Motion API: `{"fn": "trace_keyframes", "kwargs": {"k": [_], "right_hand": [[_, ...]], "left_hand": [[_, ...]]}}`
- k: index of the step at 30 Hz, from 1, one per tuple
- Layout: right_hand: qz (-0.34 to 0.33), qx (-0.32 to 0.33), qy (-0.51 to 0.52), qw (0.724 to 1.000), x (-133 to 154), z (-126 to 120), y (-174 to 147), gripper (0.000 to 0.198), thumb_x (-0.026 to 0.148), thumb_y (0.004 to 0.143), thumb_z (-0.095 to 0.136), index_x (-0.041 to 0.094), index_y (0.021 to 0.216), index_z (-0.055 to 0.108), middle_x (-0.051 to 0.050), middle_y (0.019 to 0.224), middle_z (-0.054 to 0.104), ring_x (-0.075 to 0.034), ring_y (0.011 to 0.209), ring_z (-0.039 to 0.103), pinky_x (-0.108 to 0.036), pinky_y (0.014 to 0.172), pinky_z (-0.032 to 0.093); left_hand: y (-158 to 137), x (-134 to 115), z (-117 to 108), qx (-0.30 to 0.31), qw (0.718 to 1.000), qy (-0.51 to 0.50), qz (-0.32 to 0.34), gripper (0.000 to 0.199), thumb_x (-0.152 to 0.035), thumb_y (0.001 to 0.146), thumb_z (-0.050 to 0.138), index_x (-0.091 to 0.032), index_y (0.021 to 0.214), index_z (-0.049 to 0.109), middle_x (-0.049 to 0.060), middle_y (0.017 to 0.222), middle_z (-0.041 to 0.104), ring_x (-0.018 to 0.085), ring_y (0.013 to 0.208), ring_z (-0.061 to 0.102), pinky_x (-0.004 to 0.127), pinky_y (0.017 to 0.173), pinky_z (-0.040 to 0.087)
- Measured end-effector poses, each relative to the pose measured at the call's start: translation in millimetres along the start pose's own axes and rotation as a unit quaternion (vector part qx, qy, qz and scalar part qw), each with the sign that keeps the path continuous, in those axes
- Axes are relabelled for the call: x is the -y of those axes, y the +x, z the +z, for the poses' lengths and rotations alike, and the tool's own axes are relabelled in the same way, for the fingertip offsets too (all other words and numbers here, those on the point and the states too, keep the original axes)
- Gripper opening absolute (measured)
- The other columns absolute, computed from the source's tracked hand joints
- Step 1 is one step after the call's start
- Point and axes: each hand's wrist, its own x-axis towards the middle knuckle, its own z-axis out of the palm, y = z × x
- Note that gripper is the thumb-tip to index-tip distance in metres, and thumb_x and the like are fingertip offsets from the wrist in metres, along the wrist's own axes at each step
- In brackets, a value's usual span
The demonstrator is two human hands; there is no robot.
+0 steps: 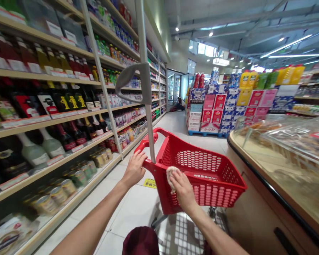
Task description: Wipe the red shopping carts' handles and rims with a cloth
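A red plastic shopping cart (pixel 202 191) with perforated sides stands right in front of me, its basket holding nothing that I can see. My left hand (pixel 134 168) is closed round the red frame by the handle end of the cart, at the foot of a grey pole (pixel 149 131). A grey looped grip (pixel 146 83) sits higher up that pole. With my right hand (pixel 183 187) I press a pale cloth (pixel 172 177) against the near side of the basket, just below the rim. Its fingers partly cover the cloth.
Shelves of bottles and cans (pixel 69 117) run along the left. A glass-covered food counter (pixel 255 156) stands close on the right. Stacked boxes (pixel 215 109) rise ahead, with a crouching person (pixel 180 103) farther back. A yellow floor sticker (pixel 150 183) lies beside the cart.
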Motion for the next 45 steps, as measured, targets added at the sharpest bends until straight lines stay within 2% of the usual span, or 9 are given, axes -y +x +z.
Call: {"fn": "trace_keyframes", "kwargs": {"k": [4, 7, 14, 20, 25, 31, 36, 41, 45], "right_hand": [[0.003, 0.067, 0.007, 0.998, 1.2, 1.6, -29.6, 0.030, 0.011, 0.085, 0.038, 0.022, 0.102, 0.060, -0.004, 0.104, 0.064, -0.017, 0.109, 0.050, -0.032, 0.086, 0.045], [0.058, 0.014, -0.013, 0.998, -2.3, -7.6, -23.7, 0.036, 0.008, 0.084, 0.036, 0.021, 0.112, 0.055, -0.006, 0.118, 0.056, -0.020, 0.119, 0.040, -0.040, 0.093, 0.039], [0.042, 0.021, -0.037, 0.998, -13.3, -14.3, -40.1, 0.032, 0.011, 0.085, 0.036, 0.021, 0.102, 0.061, -0.005, 0.104, 0.064, -0.016, 0.113, 0.047, -0.035, 0.089, 0.042], [0.130, 0.000, -0.076, 0.989, -35.4, -34.4, -63.2, 0.039, 0.008, 0.083, 0.035, 0.019, 0.115, 0.053, -0.008, 0.121, 0.053, -0.020, 0.123, 0.035, -0.044, 0.098, 0.032], [0.132, 0.053, -0.075, 0.987, -49.3, -46.3, -84.8, 0.035, 0.007, 0.083, 0.036, 0.022, 0.106, 0.059, -0.005, 0.108, 0.062, -0.017, 0.112, 0.048, -0.037, 0.089, 0.042], [0.184, -0.009, -0.107, 0.977, -64.2, -57.3, -82.2, 0.039, 0.007, 0.084, 0.034, 0.019, 0.117, 0.051, -0.009, 0.122, 0.052, -0.021, 0.123, 0.035, -0.044, 0.096, 0.033], [0.173, 0.082, -0.095, 0.977, -67.9, -55.4, -111.5, 0.040, 0.004, 0.081, 0.036, 0.023, 0.107, 0.059, -0.006, 0.108, 0.062, -0.017, 0.113, 0.047, -0.038, 0.092, 0.038], [0.215, 0.015, -0.138, 0.967, -80.2, -75.3, -113.4, 0.041, 0.006, 0.080, 0.035, 0.019, 0.115, 0.053, -0.008, 0.123, 0.052, -0.020, 0.122, 0.036, -0.043, 0.096, 0.032], [0.235, 0.089, -0.147, 0.957, -89.9, -88.0, -126.7, 0.040, 0.004, 0.077, 0.036, 0.021, 0.103, 0.061, -0.006, 0.108, 0.062, -0.019, 0.110, 0.049, -0.039, 0.090, 0.038]], "left_hand": [[-9.5, -20.6, 5.8, -0.067, 0.997, 0.038, -0.027, 0.059, -0.008, 0.068, 0.042, -0.018, 0.125, 0.031, 0.013, 0.134, 0.032, 0.028, 0.127, 0.023, 0.053, 0.102, 0.021], [-18.2, -41.7, 16.7, -0.078, 0.996, 0.035, 0.034, 0.059, -0.007, 0.069, 0.043, -0.019, 0.125, 0.030, 0.014, 0.135, 0.031, 0.027, 0.128, 0.022, 0.051, 0.102, 0.022], [-37.8, -90.1, 50.8, 0.029, 0.990, 0.025, 0.138, 0.061, -0.003, 0.067, 0.039, -0.015, 0.126, 0.032, 0.013, 0.137, 0.031, 0.024, 0.130, 0.017, 0.049, 0.104, 0.022], [-51.4, -112.8, 80.8, 0.123, 0.985, -0.002, 0.123, 0.059, -0.005, 0.064, 0.042, -0.016, 0.122, 0.040, 0.011, 0.137, 0.032, 0.024, 0.129, 0.020, 0.048, 0.104, 0.024], [-56.5, -130.8, 98.5, 0.174, 0.977, -0.032, 0.120, 0.060, -0.006, 0.063, 0.044, -0.015, 0.122, 0.041, 0.011, 0.136, 0.035, 0.025, 0.128, 0.024, 0.048, 0.103, 0.026], [-37.4, -148.7, 95.3, 0.176, 0.974, -0.038, 0.135, 0.060, -0.006, 0.064, 0.045, -0.014, 0.123, 0.040, 0.013, 0.137, 0.031, 0.026, 0.129, 0.020, 0.051, 0.103, 0.024], [-30.6, -159.3, 99.9, 0.181, 0.969, -0.043, 0.165, 0.060, -0.007, 0.065, 0.044, -0.014, 0.124, 0.039, 0.012, 0.138, 0.031, 0.025, 0.130, 0.018, 0.048, 0.104, 0.025], [-38.4, -171.2, 114.9, 0.196, 0.963, -0.050, 0.177, 0.058, -0.007, 0.066, 0.043, -0.015, 0.123, 0.040, 0.010, 0.139, 0.029, 0.024, 0.130, 0.016, 0.047, 0.105, 0.022], [-39.3, -183.6, 123.0, 0.206, 0.954, -0.066, 0.207, 0.062, -0.008, 0.064, 0.044, -0.015, 0.125, 0.038, 0.009, 0.140, 0.026, 0.024, 0.131, 0.014, 0.048, 0.106, 0.021]]}}
